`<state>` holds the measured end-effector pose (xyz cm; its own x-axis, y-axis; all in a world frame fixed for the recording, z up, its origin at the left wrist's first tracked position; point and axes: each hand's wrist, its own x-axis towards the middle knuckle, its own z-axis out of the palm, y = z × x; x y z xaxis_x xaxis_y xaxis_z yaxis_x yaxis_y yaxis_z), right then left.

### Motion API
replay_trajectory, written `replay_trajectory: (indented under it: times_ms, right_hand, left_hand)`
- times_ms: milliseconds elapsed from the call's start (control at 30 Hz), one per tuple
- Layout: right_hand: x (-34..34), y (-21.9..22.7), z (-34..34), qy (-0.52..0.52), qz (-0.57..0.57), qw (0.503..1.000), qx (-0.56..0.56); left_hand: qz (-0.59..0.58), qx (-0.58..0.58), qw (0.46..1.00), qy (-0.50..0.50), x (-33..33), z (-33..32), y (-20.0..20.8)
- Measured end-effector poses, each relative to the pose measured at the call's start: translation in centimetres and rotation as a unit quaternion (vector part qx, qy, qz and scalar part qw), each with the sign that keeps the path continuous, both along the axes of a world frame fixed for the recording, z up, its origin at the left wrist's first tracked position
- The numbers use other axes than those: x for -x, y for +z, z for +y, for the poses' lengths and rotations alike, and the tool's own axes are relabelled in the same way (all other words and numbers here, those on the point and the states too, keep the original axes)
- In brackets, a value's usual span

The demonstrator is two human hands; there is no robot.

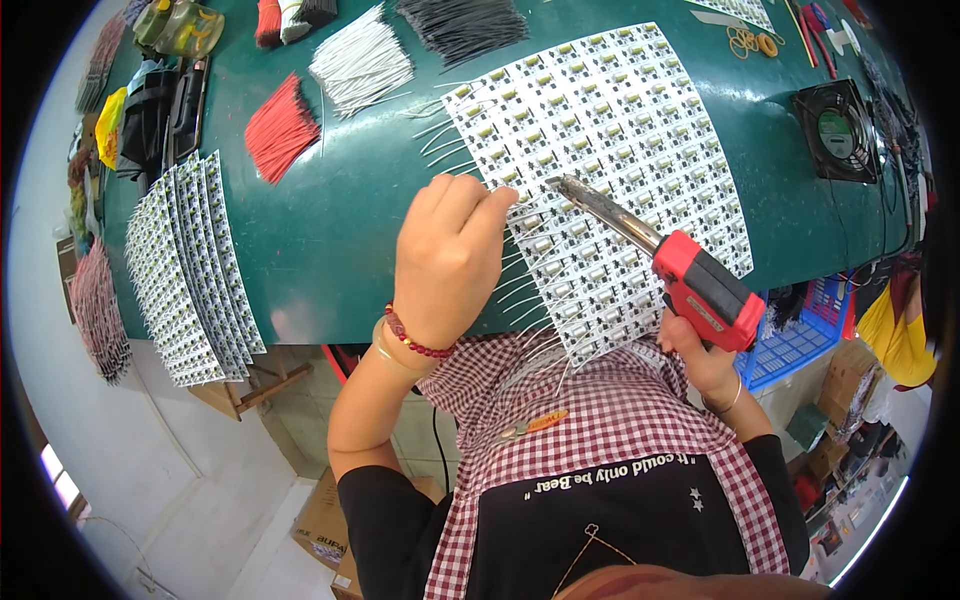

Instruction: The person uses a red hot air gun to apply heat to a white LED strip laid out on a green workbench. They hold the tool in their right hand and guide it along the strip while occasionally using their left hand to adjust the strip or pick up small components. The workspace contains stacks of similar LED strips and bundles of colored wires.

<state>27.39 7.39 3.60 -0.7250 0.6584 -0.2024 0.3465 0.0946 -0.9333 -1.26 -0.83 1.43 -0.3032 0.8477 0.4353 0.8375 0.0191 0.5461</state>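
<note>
A large white sheet of small circuit boards lies at an angle across the table's front edge. Thin white wires stick out along its left side. My left hand is pinched at that side, apparently on a white wire whose tip is mostly hidden by the fingers. My right hand grips a red and black soldering gun at the sheet's lower right. The gun's dark metal tip rests on or just over the boards, a little right of my left fingertips; contact cannot be made out.
Bundles of red wires, white wires and black wires lie on the green table. Stacked board sheets overhang the left edge. A black fan stands at right, above a blue crate.
</note>
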Motion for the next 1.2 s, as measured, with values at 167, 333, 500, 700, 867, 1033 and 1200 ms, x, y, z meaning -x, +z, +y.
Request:
replay_trajectory:
  times_ms: [167, 333, 500, 700, 867, 1033, 1200]
  right_hand:
    - [-0.7, 0.1, 0.0, -0.035, -0.011, 0.996, 0.078]
    - [-0.8, 0.3, 0.1, -0.033, 0.001, 0.994, 0.102]
    - [-0.2, 0.3, -0.1, -0.037, 0.007, 0.997, 0.069]
    - [0.0, 0.2, 0.1, -0.009, 0.006, 1.000, 0.026]
    - [-0.3, -0.1, 0.0, -0.012, 0.011, 1.000, 0.017]
    - [-0.1, 0.1, 0.0, -0.006, 0.016, 1.000, 0.021]
    - [0.1, 0.2, 0.0, -0.001, 0.016, 1.000, 0.012]
  left_hand:
    - [-0.006, 0.032, 0.999, 0.017, -1.4, -0.4, -0.9]
    - [-0.006, 0.032, 0.999, 0.041, -2.2, -0.6, -1.3]
    - [-0.015, 0.012, 0.999, 0.032, -2.3, -0.6, -1.6]
    - [-0.004, -0.009, 0.999, 0.041, -0.7, -0.3, -0.5]
    - [-0.040, 0.026, 0.998, 0.052, -1.8, -0.5, -0.5]
    - [-0.071, 0.016, 0.994, 0.076, -2.7, -0.6, -1.5]
    - [-0.059, -0.009, 0.996, 0.070, -2.7, -0.2, -1.6]
